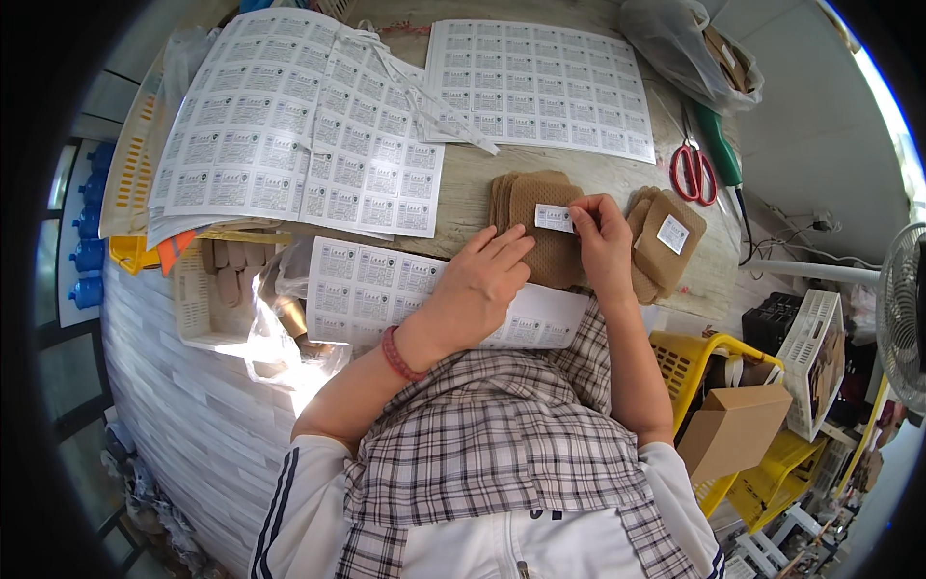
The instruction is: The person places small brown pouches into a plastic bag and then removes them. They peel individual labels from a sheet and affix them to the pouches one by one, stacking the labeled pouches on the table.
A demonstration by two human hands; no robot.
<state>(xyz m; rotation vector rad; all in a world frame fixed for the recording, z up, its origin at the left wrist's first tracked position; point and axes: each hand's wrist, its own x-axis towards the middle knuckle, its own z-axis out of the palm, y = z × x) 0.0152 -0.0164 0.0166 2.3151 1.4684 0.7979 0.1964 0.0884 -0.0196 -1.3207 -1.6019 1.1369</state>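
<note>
A stack of brown textured pads with rounded corners [558, 259] lies at the table's near edge. My right hand [606, 239] pinches one end of a small white printed label [553, 217] at the top pad. On the left side of that stack, my left hand [482, 282] rests with its fingers stretched out flat. Beneath my left hand and forearm, a sheet of printed labels [371, 289] hangs partly over the table edge. Right of my right hand is a second pile of brown pads [644, 275], its top one bearing a white label [672, 234].
Sheets of labels [241, 125] cover the table's left, another sheet [540, 87] its back. Red-handled scissors [693, 176] and a green-handled tool [716, 145] lie at right, near a plastic bag [690, 48]. Yellow crates [680, 362] and a fan [905, 318] stand at right.
</note>
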